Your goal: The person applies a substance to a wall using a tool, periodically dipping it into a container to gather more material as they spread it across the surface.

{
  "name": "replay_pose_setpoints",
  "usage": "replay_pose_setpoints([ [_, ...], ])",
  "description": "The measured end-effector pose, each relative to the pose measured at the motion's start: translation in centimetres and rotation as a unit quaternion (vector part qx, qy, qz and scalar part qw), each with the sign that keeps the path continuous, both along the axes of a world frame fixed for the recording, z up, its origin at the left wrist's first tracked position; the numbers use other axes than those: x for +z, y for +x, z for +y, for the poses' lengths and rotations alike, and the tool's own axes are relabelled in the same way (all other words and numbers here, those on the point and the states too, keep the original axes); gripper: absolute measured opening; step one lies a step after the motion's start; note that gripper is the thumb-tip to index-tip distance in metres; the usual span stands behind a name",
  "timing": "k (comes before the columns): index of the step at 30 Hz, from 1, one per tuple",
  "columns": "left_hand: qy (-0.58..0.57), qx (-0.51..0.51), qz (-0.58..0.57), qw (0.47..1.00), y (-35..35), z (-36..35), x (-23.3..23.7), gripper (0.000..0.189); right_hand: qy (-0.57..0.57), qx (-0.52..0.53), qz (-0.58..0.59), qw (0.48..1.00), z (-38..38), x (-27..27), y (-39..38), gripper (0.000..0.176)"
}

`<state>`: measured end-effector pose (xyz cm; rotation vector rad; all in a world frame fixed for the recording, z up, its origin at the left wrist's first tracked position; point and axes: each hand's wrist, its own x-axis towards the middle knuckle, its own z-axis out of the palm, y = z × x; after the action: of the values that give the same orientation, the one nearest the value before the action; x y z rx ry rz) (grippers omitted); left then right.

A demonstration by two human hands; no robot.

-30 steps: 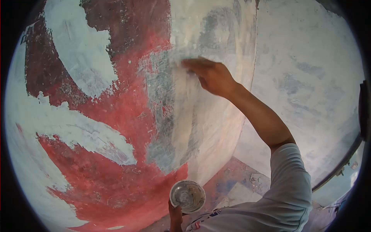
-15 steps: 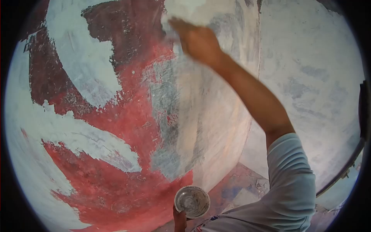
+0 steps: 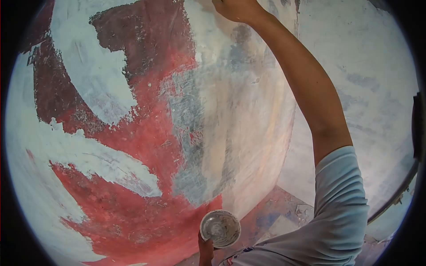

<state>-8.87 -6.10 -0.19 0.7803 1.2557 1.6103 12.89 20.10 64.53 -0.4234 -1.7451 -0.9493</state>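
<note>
My left hand (image 3: 205, 249) grips the rim of a round bowl (image 3: 220, 228) low in the view, with the thumb over its edge. Greyish-white smears coat the inside of the bowl. High up, my right hand (image 3: 239, 9) is closed and close to the wall (image 3: 213, 53), its upper part cut off by the frame edge. Whatever its fingers hold is not visible. Around that hand the wall surface is whitish and grey, with a dark shadow patch just below the wrist.
Red and maroon paint (image 3: 146, 128) with broad white patches (image 3: 95, 84) covers the wall to the left. On the right stands another pale wall (image 3: 359, 88), meeting this one at a corner. Below lies a stained floor (image 3: 275, 213), and a dark curved strip (image 3: 395, 195) runs along the right edge.
My right hand has moved up and to the right along the wall, and now reaches the top edge of the view. My left hand and the bowl have hardly moved.
</note>
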Motion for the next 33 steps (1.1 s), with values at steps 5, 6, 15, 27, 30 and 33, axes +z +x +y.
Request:
replay_pose_setpoints([
  [5, 0.008, 0.0, -0.007, 1.0, 0.2, -0.6, -1.1, 0.073, -0.013, 0.02, -0.024, 0.999, 0.3, -5.3, -2.7, 0.053],
  [6, -0.024, -0.005, -0.02, 1.0, -0.1, -0.6, -2.1, 0.073, 0.017, 0.059, -0.015, 0.998, 1.6, -9.4, -3.7, 0.056],
  [15, -0.061, -0.006, 0.023, 0.998, -0.2, -0.7, -1.2, 0.074, -0.155, 0.066, -0.099, 0.981, -2.0, -15.9, -1.5, 0.057],
  [27, -0.044, 0.062, -0.006, 0.997, -0.6, -0.6, -2.5, 0.072, 0.007, 0.046, -0.025, 0.999, 2.9, -13.1, -2.4, 0.053],
  [30, -0.058, 0.02, -0.008, 0.998, -1.8, -1.2, -3.8, 0.073, -0.061, 0.055, -0.119, 0.989, 0.2, -20.8, -1.5, 0.057],
  [33, -0.053, 0.028, -0.003, 0.998, -1.6, -0.9, -3.7, 0.073, -0.19, 0.068, -0.151, 0.968, -1.8, -19.0, 0.4, 0.054],
])
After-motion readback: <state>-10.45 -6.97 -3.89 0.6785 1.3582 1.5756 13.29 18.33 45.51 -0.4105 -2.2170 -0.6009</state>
